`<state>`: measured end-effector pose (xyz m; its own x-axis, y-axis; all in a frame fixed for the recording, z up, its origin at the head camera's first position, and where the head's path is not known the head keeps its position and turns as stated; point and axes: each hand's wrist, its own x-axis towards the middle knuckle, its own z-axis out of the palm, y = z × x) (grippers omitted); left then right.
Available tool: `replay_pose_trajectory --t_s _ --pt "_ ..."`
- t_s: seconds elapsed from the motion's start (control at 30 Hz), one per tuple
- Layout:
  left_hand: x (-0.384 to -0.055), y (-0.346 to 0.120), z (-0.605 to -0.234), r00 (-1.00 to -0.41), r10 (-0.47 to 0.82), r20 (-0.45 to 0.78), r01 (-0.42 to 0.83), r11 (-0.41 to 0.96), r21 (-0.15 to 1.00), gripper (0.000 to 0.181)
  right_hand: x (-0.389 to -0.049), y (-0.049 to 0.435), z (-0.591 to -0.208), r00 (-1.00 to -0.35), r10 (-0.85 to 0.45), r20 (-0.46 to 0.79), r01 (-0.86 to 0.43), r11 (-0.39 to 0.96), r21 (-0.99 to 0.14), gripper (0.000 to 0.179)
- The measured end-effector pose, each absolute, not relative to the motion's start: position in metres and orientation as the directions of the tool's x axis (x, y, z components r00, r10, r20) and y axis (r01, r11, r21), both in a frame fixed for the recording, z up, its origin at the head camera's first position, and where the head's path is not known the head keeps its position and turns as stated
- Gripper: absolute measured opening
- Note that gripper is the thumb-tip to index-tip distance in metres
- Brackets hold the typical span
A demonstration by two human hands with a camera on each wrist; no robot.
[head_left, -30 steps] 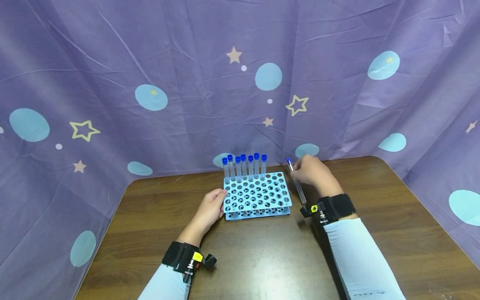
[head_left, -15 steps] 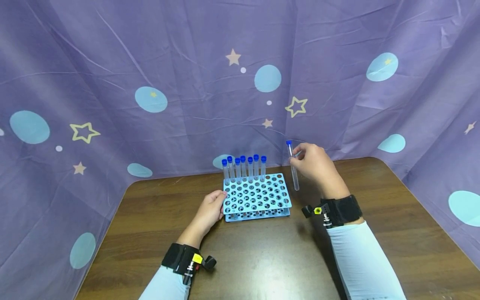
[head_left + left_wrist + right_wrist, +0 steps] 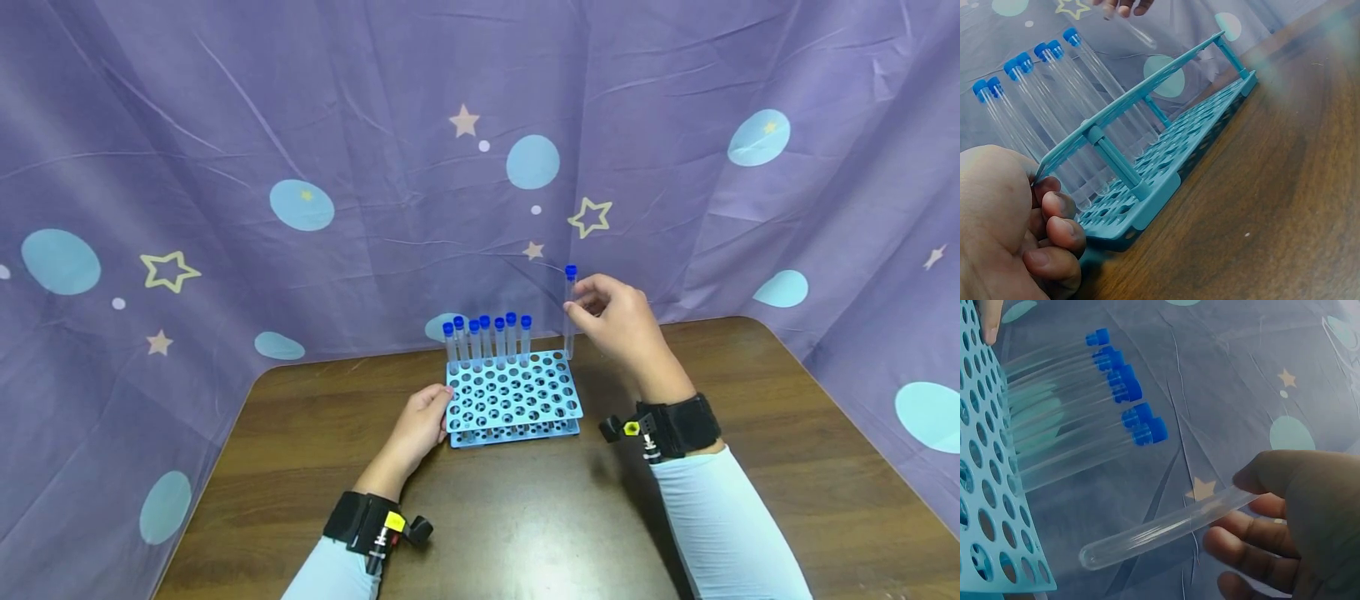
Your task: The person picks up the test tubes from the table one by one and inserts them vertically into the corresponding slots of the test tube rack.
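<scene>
My left hand (image 3: 417, 422) grips the left end of a light-blue test tube rack (image 3: 513, 396), thumb on the top plate and fingers curled below it. Several clear test tubes (image 3: 1094, 75) with blue caps stand in the rack's back rows, toward the left. My right hand (image 3: 618, 321) pinches another capped test tube (image 3: 570, 333) between thumb and fingers. That tube hangs upright just beyond the rack's back right corner. In the right wrist view its rounded bottom end (image 3: 1094, 555) is apart from the rack's perforated plate, and its cap is out of sight there.
The rack stands on a brown wooden table (image 3: 315, 433). A purple curtain (image 3: 375, 167) with stars and blue spots hangs right behind the table's back edge. Each wrist wears a black strap (image 3: 678, 425) with a small camera.
My right hand has lifted the test tube and moved it left toward the rack's back right corner, turning it from tilted to upright. My left hand stays on the rack.
</scene>
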<state>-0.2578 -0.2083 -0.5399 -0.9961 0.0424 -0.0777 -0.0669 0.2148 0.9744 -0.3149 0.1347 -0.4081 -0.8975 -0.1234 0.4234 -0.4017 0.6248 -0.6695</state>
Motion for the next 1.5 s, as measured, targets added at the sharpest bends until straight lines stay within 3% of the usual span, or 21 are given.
replay_pose_trajectory --t_s 0.5,1.5 --pt "-0.256 -0.208 -0.542 -0.997 0.038 -0.069 -0.059 0.213 0.975 0.033 -0.315 0.124 -0.412 -0.852 -0.117 0.51 -0.484 0.548 -0.683 0.02" --pt "-0.256 -0.206 -0.537 -0.997 0.039 -0.071 -0.062 0.196 0.979 0.033 -0.32 0.106 -0.429 -0.898 -0.177 0.402 -0.431 0.533 -0.728 0.02"
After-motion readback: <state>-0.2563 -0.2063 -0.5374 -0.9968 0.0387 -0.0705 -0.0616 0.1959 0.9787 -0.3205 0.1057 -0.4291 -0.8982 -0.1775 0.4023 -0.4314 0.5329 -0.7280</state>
